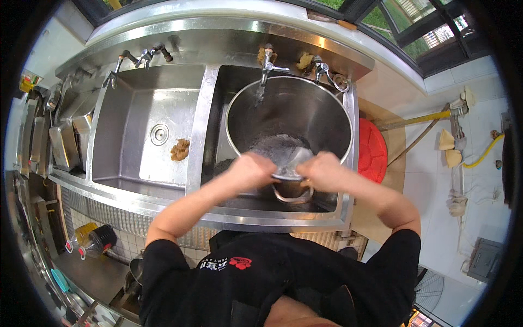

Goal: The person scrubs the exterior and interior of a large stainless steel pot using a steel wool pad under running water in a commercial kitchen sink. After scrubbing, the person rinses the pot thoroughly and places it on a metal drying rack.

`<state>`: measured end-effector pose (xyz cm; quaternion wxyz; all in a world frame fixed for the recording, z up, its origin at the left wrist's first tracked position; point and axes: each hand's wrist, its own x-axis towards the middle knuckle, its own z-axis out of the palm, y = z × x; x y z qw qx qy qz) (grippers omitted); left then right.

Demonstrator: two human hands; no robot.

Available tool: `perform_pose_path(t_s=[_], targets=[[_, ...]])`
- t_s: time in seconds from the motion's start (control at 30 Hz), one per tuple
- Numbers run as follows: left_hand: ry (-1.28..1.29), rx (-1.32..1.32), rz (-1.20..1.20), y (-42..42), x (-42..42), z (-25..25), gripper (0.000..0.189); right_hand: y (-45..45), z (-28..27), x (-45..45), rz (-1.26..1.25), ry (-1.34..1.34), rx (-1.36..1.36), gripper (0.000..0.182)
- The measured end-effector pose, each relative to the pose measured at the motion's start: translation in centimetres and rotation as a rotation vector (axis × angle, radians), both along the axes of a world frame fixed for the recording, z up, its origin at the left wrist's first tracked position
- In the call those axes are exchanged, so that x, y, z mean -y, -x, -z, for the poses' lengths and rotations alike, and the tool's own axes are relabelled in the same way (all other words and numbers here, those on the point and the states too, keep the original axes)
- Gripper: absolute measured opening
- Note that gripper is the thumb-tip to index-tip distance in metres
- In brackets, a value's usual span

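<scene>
A large stainless steel stockpot (286,98) stands tilted in the right sink basin, its mouth facing up. Both hands are at the rim nearest me, on either side of a loop handle (293,199). My left hand (255,169) is closed around the rim, left of the handle. To its right, my right hand (322,171) grips the rim too, slightly blurred. A whitish, translucent patch beside it could be splashing water or a thin object; I cannot tell which. Water (282,153) lies in the pot, and more runs in from a tap (267,69).
The left basin (130,122) holds a brown scrubbing pad (180,150) near its drain. More taps (146,58) line the back ledge. Metal pans (64,145) stand at far left. Right of the sink is a red round lid (372,151). Bottles (96,241) sit low at left.
</scene>
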<state>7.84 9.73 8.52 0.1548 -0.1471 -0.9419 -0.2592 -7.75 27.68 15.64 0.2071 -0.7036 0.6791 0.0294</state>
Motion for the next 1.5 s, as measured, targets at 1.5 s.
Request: perform_pose_path(t_s=[1.5], targets=[[-0.936, 0.010, -0.394, 2.2, 12.8, 10.3, 0.028, 1.2, -2.8, 3.7, 1.314, 1.116, 2.130, 0.009]])
